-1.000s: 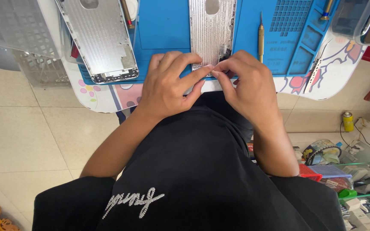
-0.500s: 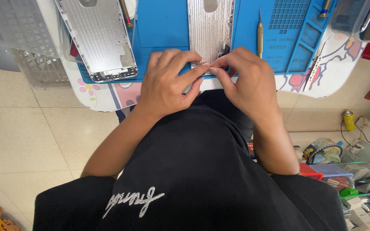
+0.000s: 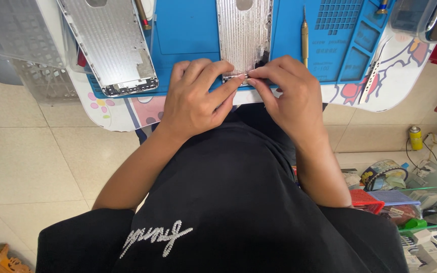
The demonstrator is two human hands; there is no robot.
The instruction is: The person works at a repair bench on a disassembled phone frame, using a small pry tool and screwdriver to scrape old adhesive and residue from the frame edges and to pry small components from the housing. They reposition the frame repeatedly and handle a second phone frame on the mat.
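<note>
At the near edge of the blue mat [image 3: 188, 35], both hands meet at the bottom end of a silver phone housing [image 3: 244, 30]. Left hand [image 3: 195, 96] and right hand [image 3: 289, 93] pinch a small part there with their fingertips, too small to identify. Over the last second the hands have barely shifted, so the fine work at that edge continues. A second housing [image 3: 110, 45] lies to the left, a screwdriver [image 3: 305, 35] right. Clear tray [image 3: 6, 28] on the counter [image 3: 127, 108]: contents unclear. Red basket [image 3: 367, 199] below holds oddments.
</note>
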